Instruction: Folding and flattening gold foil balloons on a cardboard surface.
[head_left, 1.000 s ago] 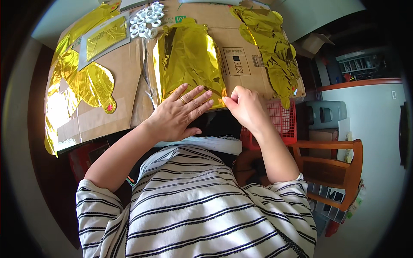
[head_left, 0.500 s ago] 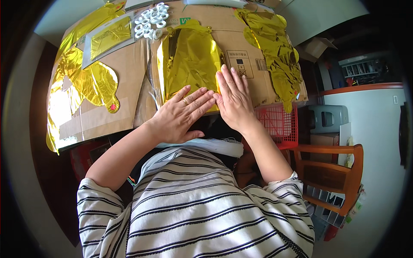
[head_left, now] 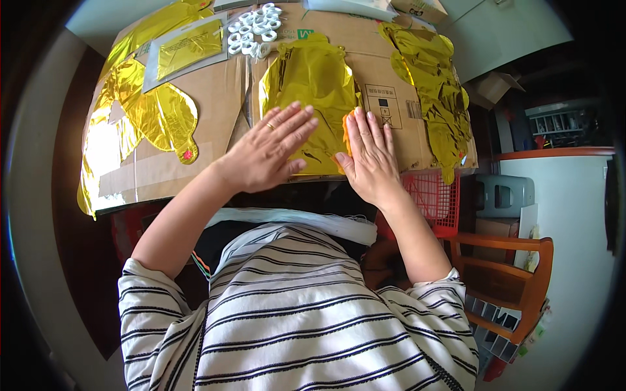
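Observation:
A flat gold foil balloon (head_left: pixel 312 81) lies on the cardboard in front of me. My left hand (head_left: pixel 270 146) is over its lower left part, palm down, with the fingers stretched out and a ring on one of them. My right hand (head_left: pixel 370 153) lies flat at the balloon's right edge, fingers extended. A bit of soft orange material (head_left: pixel 347 135) sticks out from under that palm and thumb; the rest of it is hidden. Neither hand has its fingers wrapped round anything.
Flattened cardboard (head_left: pixel 218 124) covers the table. On its left lie another gold foil balloon (head_left: pixel 166 114) and a clear packet (head_left: pixel 189 52) with folded gold foil. White ribbon rolls (head_left: pixel 254 29) sit behind. More gold foil balloons (head_left: pixel 433 91) lie right. A red basket (head_left: pixel 433 199) and wooden chair (head_left: pixel 502 244) stand below.
My left hand has moved up and away from my right hand, onto the balloon's left side. My right hand stays by the balloon's right edge, with more orange material showing. The view has shifted slightly.

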A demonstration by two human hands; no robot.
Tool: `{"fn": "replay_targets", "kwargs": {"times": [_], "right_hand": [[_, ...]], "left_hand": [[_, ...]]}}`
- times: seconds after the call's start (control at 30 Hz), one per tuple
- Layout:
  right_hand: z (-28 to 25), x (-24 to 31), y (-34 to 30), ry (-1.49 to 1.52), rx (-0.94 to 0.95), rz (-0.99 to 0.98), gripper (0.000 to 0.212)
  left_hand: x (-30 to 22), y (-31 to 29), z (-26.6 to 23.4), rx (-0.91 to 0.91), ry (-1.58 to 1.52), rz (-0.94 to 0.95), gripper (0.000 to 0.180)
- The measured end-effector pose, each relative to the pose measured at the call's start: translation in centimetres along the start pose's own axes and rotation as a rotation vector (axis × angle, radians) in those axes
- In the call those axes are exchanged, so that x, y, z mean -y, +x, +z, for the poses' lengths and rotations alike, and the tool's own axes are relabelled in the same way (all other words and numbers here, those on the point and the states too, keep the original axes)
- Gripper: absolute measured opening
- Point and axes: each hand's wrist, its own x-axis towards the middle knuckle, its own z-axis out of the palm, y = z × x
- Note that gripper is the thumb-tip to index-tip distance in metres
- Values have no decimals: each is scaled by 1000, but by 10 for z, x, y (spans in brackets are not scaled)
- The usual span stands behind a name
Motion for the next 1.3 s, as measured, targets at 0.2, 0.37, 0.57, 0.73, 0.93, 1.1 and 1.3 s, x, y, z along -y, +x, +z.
{"fn": "replay_targets", "kwargs": {"times": [0.2, 0.37, 0.57, 0.73, 0.93, 1.1, 1.3], "right_hand": [[0, 0, 0, -11, 3, -1, 74], [-2, 0, -1, 10, 10, 10, 74], [-23, 6, 4, 117, -13, 48, 74], [-5, 31, 32, 75, -56, -54, 74], [13, 33, 30, 43, -42, -88, 79], [12, 34, 30, 37, -43, -94, 79], [12, 35, 31, 32, -42, -92, 79]], "left_hand": [[20, -4, -9, 79, 176, -69, 86], [20, -5, -8, 63, 200, -62, 88], [20, -8, -7, 45, 201, -70, 90], [20, -7, -5, 8, 194, -72, 91], [14, -26, -21, -208, 141, -339, 83], [-13, -64, -10, -470, 96, -442, 61], [-68, -57, -4, -232, -48, -158, 65]]}}
